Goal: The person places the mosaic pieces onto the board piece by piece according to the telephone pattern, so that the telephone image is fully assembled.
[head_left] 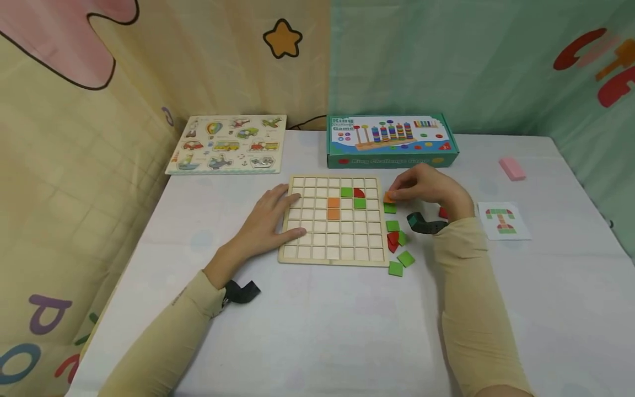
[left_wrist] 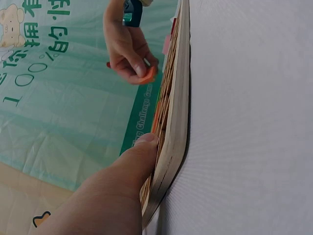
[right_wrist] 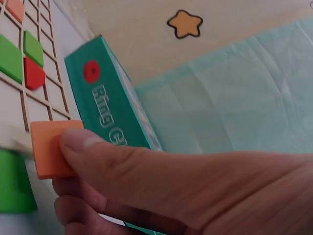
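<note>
A wooden grid board lies on the table with several tiles in its cells: two orange squares, two green squares and a red quarter-round tile. My left hand rests along the board's left edge, fingers spread and thumb on the near-left part. Just beyond the board's right edge, my right hand pinches an orange square tile between thumb and fingers. Below that tile sits a green square tile. More loose green tiles and red tiles lie right of the board.
A pattern card with a green, red and orange figure lies right of my right wrist. Farther back is a pink block. Behind the board stand a Ring Challenge Game box and a vehicle picture board against the curtain.
</note>
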A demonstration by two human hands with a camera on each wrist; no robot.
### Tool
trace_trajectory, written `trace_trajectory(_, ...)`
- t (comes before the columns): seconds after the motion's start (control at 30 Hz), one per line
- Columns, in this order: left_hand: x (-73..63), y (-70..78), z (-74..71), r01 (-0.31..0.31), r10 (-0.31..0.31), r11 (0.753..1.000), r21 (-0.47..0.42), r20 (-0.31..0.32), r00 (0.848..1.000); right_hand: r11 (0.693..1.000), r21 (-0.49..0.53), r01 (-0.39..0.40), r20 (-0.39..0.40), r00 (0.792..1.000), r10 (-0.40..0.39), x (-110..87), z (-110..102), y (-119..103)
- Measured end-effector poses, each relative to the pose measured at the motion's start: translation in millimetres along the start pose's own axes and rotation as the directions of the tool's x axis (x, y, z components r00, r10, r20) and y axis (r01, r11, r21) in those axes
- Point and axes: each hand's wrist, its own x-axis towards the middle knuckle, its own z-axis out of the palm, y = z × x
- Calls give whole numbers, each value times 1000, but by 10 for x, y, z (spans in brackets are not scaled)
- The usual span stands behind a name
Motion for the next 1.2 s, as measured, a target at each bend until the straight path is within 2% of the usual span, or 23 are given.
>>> trace_trajectory(0.17, -1, 27, -12, 15, -14, 1000, -6, 9, 1000, 991, 48, 121, 23, 992, -123, 127, 203, -264)
trace_trajectory(0.3, -2, 24, 2, 13, -13, 1000, 3, 8, 1000, 976, 50, 212, 63, 975, -215, 238, 396, -422)
trace_trajectory(0.4, 3, 17, 11, 10, -10, 1000, 8, 8, 1000, 967, 58, 250, 97, 962, -254, 284, 501, -502)
trace_trajectory(0.6, 10, 10, 5, 13, -13, 1000, 11, 8, 1000, 961, 67, 269, 153, 949, -276, 333, 635, -627)
trace_trajectory(0.8, 0, 18, -15, 13, -13, 1000, 0, 5, 1000, 951, 6, 308, 158, 939, -305, 339, 745, -761)
trace_trajectory(1.2, 0, -7, 14, 10, -10, 1000, -10, 2, 1000, 961, -123, 248, 100, 967, -236, 284, 828, -889)
